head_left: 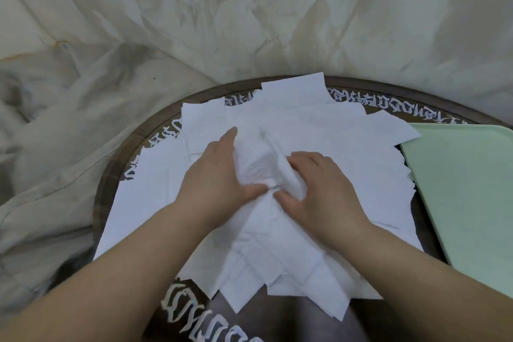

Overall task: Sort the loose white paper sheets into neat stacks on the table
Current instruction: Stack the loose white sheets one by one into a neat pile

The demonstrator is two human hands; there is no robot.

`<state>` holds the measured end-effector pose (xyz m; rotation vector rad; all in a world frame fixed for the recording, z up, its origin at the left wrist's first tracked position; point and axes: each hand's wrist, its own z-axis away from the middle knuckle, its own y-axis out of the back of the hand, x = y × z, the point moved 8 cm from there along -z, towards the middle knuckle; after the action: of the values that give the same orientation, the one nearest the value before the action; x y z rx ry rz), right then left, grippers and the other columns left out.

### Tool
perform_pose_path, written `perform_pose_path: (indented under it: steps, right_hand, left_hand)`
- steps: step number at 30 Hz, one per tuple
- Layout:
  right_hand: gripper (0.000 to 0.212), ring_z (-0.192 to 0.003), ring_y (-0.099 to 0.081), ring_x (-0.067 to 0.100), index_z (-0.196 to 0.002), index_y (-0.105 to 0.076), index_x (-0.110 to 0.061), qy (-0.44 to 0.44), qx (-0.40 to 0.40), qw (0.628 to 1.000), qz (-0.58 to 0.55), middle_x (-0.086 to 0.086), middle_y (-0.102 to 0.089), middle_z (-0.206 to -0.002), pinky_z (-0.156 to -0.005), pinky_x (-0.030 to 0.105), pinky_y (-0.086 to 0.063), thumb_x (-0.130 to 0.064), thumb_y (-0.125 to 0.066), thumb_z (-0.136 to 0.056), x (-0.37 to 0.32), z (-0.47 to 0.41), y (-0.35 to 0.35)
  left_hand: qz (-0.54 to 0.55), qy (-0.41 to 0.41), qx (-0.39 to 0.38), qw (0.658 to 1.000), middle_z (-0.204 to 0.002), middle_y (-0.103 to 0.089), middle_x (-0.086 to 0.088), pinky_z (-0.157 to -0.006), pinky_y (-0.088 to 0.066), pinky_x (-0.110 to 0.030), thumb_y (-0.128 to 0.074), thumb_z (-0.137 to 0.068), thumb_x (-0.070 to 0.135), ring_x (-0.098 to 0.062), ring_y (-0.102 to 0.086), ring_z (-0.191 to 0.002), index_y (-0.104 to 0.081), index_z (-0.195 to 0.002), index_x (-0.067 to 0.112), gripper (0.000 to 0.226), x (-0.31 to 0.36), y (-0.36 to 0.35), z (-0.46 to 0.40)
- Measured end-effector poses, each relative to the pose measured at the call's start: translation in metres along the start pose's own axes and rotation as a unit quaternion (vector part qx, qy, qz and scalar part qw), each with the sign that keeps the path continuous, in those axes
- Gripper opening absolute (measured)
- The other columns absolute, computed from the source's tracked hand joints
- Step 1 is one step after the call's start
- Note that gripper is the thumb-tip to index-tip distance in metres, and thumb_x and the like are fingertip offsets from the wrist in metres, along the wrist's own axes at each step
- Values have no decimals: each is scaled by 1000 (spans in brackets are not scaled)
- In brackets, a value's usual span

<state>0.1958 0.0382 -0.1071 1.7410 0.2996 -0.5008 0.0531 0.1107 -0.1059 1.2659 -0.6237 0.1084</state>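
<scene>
Several loose white paper sheets [319,130] lie overlapping in a messy spread across the round dark table [111,164]. In the middle of the pile, one sheet [261,164] is raised and crumpled between my hands. My left hand [219,175] grips its left side, thumb pinching near the bottom fold. My right hand [319,189] grips its right side, fingers curled over the raised edge, thumb pointing toward the left thumb. The lower parts of both hands cover some sheets.
A pale green tray [466,191] lies at the table's right side, partly under the sheets' edge. White lettering [388,104] runs around the table's rim. Wrinkled off-white cloth [194,22] covers the ground behind and left of the table.
</scene>
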Motion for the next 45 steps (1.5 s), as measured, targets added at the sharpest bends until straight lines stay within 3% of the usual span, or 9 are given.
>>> perform_pose_path:
  steps: [3,6,11,16,21,29,34,37,45]
  right_hand:
    - [21,-95,-52,17,-101,-63,-20,49,29,998,-4,-6,-59,-100,-69,21,-29,-29,-65,-82,-4,-2,-3]
    - [10,-85,-54,16,-91,-66,-15,75,76,994,-33,-1,-62,-89,-67,27,-35,-20,-63,-83,-9,0,3]
    - [24,-88,-50,8,-98,-67,-13,127,158,974,-101,-1,-65,-93,-71,11,-34,-18,-59,-77,-31,27,26]
    - [62,-118,-40,0,-138,-44,-26,152,32,978,-142,-14,-50,-128,-90,-4,-22,-24,-62,-79,-62,64,16]
    - [76,-134,-31,10,-147,-24,-35,147,-27,986,-76,-8,-25,-150,-106,25,-32,-23,-63,-83,-75,86,21]
    - [72,-131,-35,5,-140,-37,-37,110,-79,983,-122,-14,-24,-150,-106,26,-33,-39,-69,-76,-72,115,45]
    - [30,-95,-62,8,-116,-60,-25,-114,73,946,-294,-9,-63,-110,-84,25,-48,-23,-62,-86,-16,118,78]
    - [23,-90,-66,16,-105,-64,-19,-227,32,871,-436,1,-67,-105,-82,35,-52,-31,-64,-86,-9,125,60]
    - [15,-80,-72,22,-97,-68,-3,-192,-35,826,-529,12,-73,-95,-70,28,-59,-8,-68,-83,-33,137,36]
  left_hand:
    - [-21,-38,46,998,-91,-62,6,-73,-41,-31,-71,-76,45,-20,-58,-92,-57,-93,24,30,5,2,-2]
    - [17,-75,111,991,-55,-38,2,-54,-26,-32,-68,-79,30,-14,-38,-56,-34,-58,18,43,11,9,7]
    - [99,-98,212,967,-69,-46,0,-53,-28,-25,-66,-81,28,-13,-43,-63,-40,-65,15,33,15,31,46]
    - [297,-27,183,937,-82,-61,-1,-68,-45,-32,-63,-85,27,-19,-58,-77,-55,-84,15,15,-1,30,83]
    - [628,29,12,777,-114,-68,-13,-96,-48,-49,-76,-68,54,-30,-65,-107,-62,-116,10,67,14,5,114]
    - [656,80,59,748,-99,-73,-14,-82,-55,-46,-59,-89,6,-30,-70,-91,-65,-105,8,17,5,-3,140]
    - [664,71,49,743,-101,-73,-12,-78,-57,-43,-60,-89,7,-27,-71,-87,-65,-104,11,17,0,-11,152]
    - [673,49,-8,738,-100,-73,-10,-74,-59,-39,-61,-87,11,-25,-71,-87,-63,-109,10,22,9,-20,161]
    - [630,-4,-114,768,-112,-70,-12,-73,-58,-36,-70,-77,21,-26,-69,-97,-57,-123,12,49,21,-34,173]
